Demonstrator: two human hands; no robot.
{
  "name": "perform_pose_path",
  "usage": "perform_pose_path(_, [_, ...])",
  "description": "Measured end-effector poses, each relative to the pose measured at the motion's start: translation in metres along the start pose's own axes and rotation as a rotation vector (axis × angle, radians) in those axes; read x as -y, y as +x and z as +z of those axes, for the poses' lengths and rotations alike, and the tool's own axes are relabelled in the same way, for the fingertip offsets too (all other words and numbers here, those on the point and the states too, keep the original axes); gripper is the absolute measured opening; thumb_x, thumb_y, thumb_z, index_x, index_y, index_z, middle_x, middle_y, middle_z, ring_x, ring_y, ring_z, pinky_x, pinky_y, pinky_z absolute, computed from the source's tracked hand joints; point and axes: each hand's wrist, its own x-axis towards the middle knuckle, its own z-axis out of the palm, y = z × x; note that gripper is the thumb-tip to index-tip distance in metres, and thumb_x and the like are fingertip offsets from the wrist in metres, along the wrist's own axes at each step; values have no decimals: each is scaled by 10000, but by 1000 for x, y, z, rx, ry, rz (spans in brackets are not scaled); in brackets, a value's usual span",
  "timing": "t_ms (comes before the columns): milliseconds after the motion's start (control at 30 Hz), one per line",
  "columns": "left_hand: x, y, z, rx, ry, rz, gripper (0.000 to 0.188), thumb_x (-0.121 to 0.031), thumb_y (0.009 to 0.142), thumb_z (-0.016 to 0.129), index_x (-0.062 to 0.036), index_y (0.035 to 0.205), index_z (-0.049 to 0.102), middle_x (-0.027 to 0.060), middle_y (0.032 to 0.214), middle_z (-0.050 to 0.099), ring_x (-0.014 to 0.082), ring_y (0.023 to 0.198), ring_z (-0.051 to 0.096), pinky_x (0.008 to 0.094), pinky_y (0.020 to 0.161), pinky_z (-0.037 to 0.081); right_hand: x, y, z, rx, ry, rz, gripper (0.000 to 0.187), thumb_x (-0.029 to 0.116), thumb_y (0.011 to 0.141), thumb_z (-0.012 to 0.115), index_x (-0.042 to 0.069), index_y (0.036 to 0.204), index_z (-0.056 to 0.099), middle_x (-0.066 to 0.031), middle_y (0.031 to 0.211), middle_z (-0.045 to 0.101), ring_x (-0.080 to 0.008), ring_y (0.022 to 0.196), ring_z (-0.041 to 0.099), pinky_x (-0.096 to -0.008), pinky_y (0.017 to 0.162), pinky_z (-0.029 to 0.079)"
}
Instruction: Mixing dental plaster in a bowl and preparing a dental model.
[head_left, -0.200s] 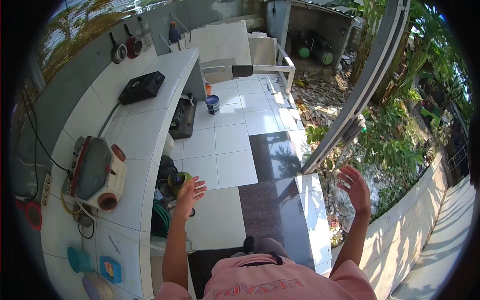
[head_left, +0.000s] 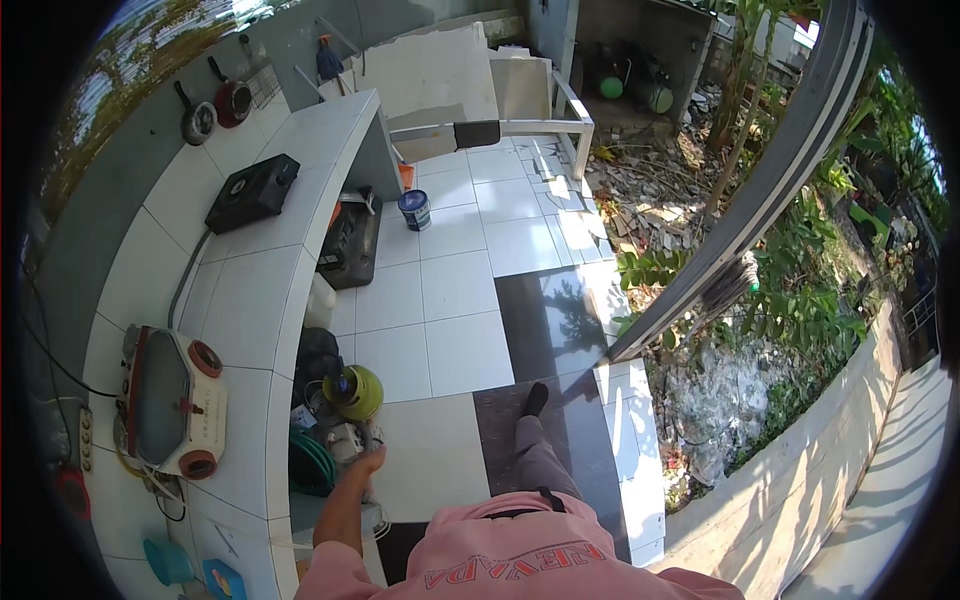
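My left hand (head_left: 371, 461) hangs low beside the counter, its fingers too small and partly hidden to read. Right by it is a pale grey-white object (head_left: 345, 441) whose kind I cannot make out; whether the hand touches it is unclear. A yellow-green gas cylinder (head_left: 362, 395) stands on the floor just beyond. Under the counter, a dark green coiled hose (head_left: 312, 464) lies to the left of the hand. My right hand is out of view, with only the pink sleeve showing at the lower edge.
On the tiled counter (head_left: 240, 300) sit a black stove (head_left: 252, 193) and a white appliance (head_left: 178, 402) with red-brown round parts. A blue-and-white bucket (head_left: 414, 210) stands on the floor ahead. A slanting metal post (head_left: 740, 215) rises on the right, beside plants and rubble.
My left hand has dropped from its raised, spread position toward the floor by the counter. My right hand has left the view. One foot now shows stepped forward, and the view has shifted.
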Motion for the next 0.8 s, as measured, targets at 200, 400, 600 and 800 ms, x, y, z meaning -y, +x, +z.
perform_pose_path(200, [-52,15,34,178,-281,23,533,-403,904,598,-95,1328,501,195,1354,486,305,1118,592,498,906,489,-30,237,-74,192,347,-104,443,378,857,632,78,1168,539,-170,1214,529,-319,1097,566,-410,885,478])
perform_pose_path(400, [-241,26,135,-222,268,421,460,-420,915,527,21,982,638,193,906,682,367,928,654,463,792,522,-56,567,-170,478,674,-257,373,411,810,657,52,898,705,-194,962,667,-282,956,646,-408,790,511])
perform_pose_path(600, [-520,4,108,-667,-225,898,202,-135,971,371,-2,960,522,208,775,617,396,760,621,463,702,460,-178,1010,-433,-16,1210,-111,256,250,924,617,19,877,716,-96,881,715,-180,798,648,-333,725,501])
perform_pose_path(800, [-862,-181,-169,-712,-359,1253,547,-9,866,343,-115,1402,371,68,1161,545,94,867,550,218,652,481,-318,1197,-739,-318,1358,-415,486,452,987,458,30,1140,645,-83,1122,658,-173,1076,605,-312,956,458])
